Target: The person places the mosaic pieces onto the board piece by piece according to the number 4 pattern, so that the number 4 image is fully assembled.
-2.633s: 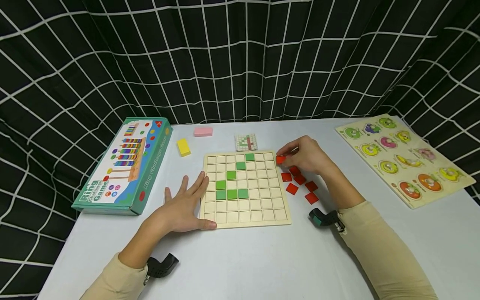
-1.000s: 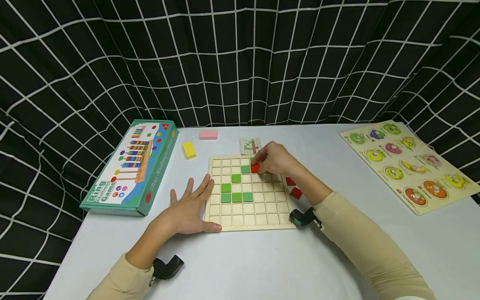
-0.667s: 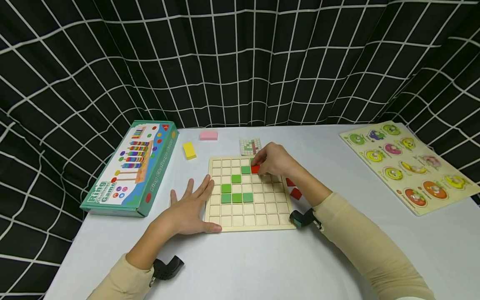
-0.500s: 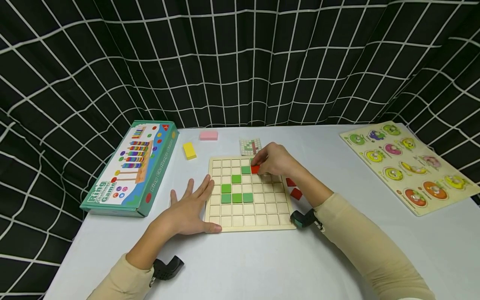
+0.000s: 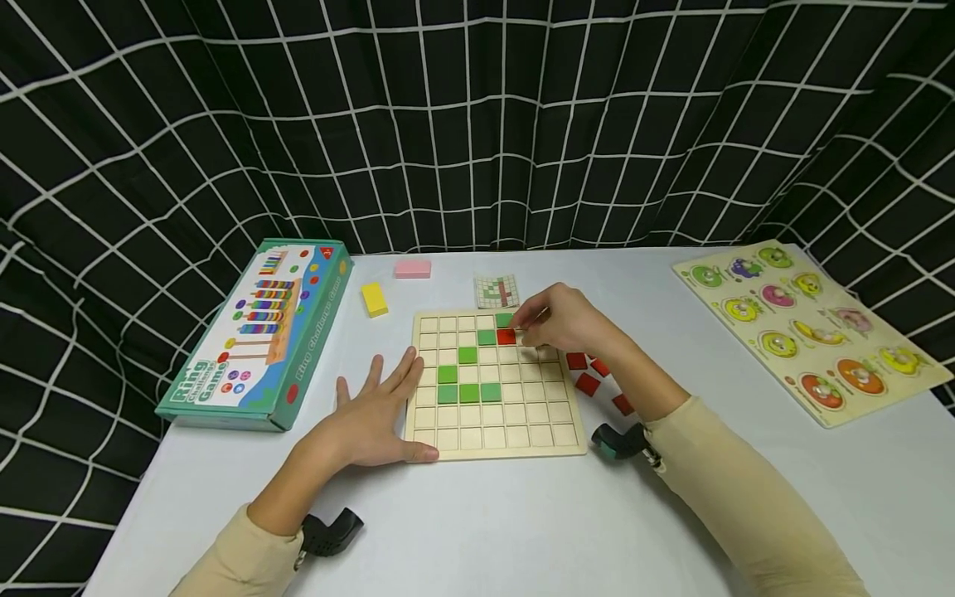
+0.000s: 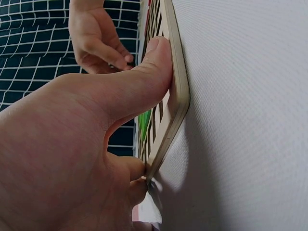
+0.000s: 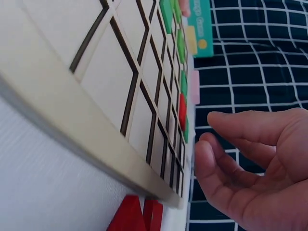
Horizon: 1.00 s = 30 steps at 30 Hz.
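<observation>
A wooden grid board lies on the white table. Several green tiles run in a diagonal and a short row across it. One red tile sits in a cell beside a green one. My right hand hovers just right of that red tile with fingers loosely curled, holding nothing. In the right wrist view the fingers are off the board and the red tile lies flat. My left hand lies flat on the table. Its thumb presses the board's edge.
Loose red tiles lie right of the board under my right forearm. A pattern card, a yellow block and a pink block lie behind it. A ring game box sits left, a fruit puzzle board right.
My right hand carried a red tile from the pile to the board, set it in a cell and let go. It has drawn back slightly to the right. The left hand stayed put.
</observation>
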Motion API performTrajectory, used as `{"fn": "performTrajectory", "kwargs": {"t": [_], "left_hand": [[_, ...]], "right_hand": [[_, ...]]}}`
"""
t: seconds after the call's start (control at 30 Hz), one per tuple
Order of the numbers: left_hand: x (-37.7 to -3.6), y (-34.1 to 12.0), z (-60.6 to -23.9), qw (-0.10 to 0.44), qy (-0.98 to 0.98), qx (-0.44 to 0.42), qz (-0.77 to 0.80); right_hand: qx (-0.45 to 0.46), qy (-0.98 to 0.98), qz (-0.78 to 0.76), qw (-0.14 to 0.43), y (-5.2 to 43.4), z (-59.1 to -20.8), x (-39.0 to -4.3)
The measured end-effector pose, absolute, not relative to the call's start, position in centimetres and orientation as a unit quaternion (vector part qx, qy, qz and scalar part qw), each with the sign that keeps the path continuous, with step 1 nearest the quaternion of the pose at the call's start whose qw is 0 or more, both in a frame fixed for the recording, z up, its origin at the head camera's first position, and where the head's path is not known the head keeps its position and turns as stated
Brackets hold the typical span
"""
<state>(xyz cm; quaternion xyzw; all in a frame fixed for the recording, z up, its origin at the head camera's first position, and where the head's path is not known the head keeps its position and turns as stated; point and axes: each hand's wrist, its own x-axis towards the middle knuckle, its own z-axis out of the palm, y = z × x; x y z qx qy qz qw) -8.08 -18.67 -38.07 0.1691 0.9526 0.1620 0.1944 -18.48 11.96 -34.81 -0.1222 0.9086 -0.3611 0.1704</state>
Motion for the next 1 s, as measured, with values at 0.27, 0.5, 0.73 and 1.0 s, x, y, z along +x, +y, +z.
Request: {"fn": "performTrajectory", "kwargs": {"t": [0.27, 0.5, 0.73, 1.0], "left_hand": [[-8.2, -18.6, -38.0, 0.195, 0.952, 0.171, 0.161], [-8.1, -18.5, -38.0, 0.197, 0.953, 0.169, 0.160], [-8.0, -18.5, -38.0, 0.196, 0.953, 0.168, 0.160], [-8.0, -18.5, -38.0, 0.195, 0.952, 0.170, 0.162]], "right_hand": [[-0.125, 0.905, -0.371, 0.166, 14.3, -34.8, -17.4], [-0.126, 0.908, -0.368, 0.155, 15.9, -34.9, -16.4], [-0.116, 0.906, -0.373, 0.166, 17.2, -35.0, -16.0], [-0.103, 0.900, -0.382, 0.185, 18.3, -35.2, -15.9]]}}
